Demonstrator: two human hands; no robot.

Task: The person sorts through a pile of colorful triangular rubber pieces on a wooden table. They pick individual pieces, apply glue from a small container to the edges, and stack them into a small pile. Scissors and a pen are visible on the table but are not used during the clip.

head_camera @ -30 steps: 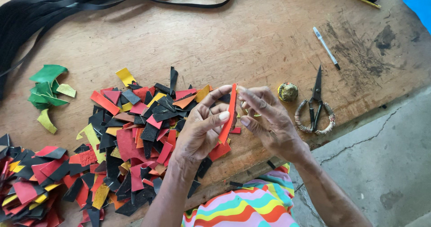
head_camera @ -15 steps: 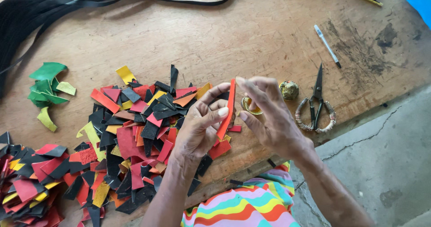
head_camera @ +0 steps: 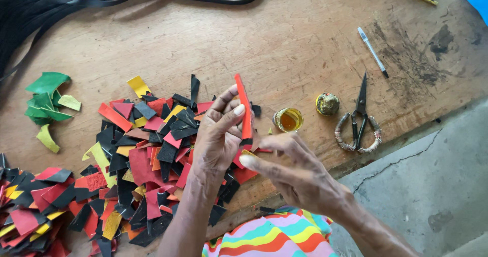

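Strip (head_camera: 244,107), orange-red and narrow, stands nearly upright above the table (head_camera: 284,43), pinched between thumb and fingers of the left hand (head_camera: 218,137). Right hand (head_camera: 297,173) hovers just beside its lower end, fingers loosely spread, gripping nothing visible. Under both hands lies a heap of red, black and yellow scraps (head_camera: 137,150). Near the strip sit a small round jar (head_camera: 288,119) of amber liquid, a round lid (head_camera: 327,104), scissors (head_camera: 359,119) and a pen (head_camera: 372,51). Green scraps (head_camera: 47,102) lie well apart, far left.
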